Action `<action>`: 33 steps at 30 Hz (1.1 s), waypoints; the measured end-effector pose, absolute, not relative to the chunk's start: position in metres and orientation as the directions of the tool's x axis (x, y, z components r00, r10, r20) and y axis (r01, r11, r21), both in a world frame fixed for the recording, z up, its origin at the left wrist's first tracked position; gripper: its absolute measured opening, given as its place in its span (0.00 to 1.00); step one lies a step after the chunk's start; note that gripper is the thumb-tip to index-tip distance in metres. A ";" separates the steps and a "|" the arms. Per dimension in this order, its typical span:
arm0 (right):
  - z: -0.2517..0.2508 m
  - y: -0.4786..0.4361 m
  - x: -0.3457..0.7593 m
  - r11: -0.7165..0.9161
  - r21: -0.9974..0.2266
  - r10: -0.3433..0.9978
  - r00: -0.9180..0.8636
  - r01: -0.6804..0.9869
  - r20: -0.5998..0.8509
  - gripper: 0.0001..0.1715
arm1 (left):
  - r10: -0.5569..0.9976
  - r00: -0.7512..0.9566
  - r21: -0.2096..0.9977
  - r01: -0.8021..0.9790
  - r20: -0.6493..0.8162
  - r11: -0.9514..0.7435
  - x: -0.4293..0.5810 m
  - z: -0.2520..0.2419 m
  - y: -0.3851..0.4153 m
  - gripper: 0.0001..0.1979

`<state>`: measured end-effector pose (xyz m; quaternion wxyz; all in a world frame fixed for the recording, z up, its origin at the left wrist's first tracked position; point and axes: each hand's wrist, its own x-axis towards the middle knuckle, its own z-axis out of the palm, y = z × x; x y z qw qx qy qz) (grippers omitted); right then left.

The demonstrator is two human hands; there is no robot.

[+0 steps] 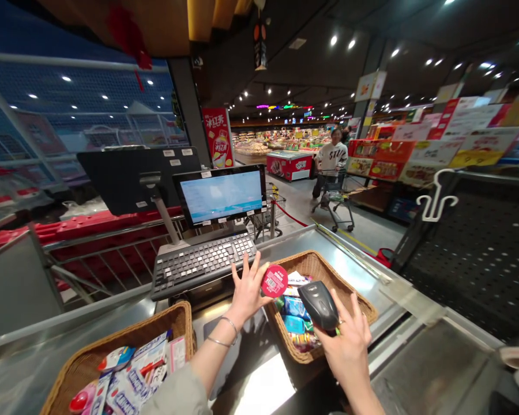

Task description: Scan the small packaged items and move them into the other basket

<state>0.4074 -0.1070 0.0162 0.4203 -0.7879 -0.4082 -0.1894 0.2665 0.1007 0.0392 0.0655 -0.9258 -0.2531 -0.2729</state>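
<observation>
My left hand holds up a small round red-lidded container between thumb and fingers, its label side turned towards the scanner. My right hand grips a black handheld barcode scanner, aimed at that container. Both hands hover above a wicker basket filled with packaged snacks on the steel checkout counter. Two thin bracelets circle my left wrist.
A second wicker basket with packets sits at the lower left. A keyboard and a lit till screen stand behind the hands. A shopper with a trolley stands in the aisle. A black perforated panel rises on the right.
</observation>
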 end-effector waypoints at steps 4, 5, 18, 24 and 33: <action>0.017 -0.113 0.417 -0.358 -0.525 0.406 0.635 0.772 0.658 0.32 | 0.412 0.747 0.017 0.474 0.522 -0.880 0.277 0.040 0.098 0.48; 0.016 -0.114 0.419 -0.363 -0.518 0.389 0.631 0.775 0.671 0.31 | 0.406 0.752 0.018 0.465 0.519 -0.885 0.280 0.039 0.097 0.48; 0.011 -0.119 0.431 -0.399 -0.505 0.336 0.634 0.765 0.696 0.30 | 0.396 0.726 0.038 0.456 0.562 -0.889 0.311 0.037 0.081 0.28; 0.009 -0.100 0.420 -0.349 -0.547 0.408 0.649 0.761 0.642 0.32 | 0.490 0.679 0.053 0.556 0.547 -0.830 0.277 0.039 0.085 0.28; 0.009 -0.064 0.384 -0.193 -0.549 0.542 0.554 0.814 0.632 0.28 | 0.634 0.565 0.079 0.710 0.529 -0.699 0.210 0.043 0.086 0.31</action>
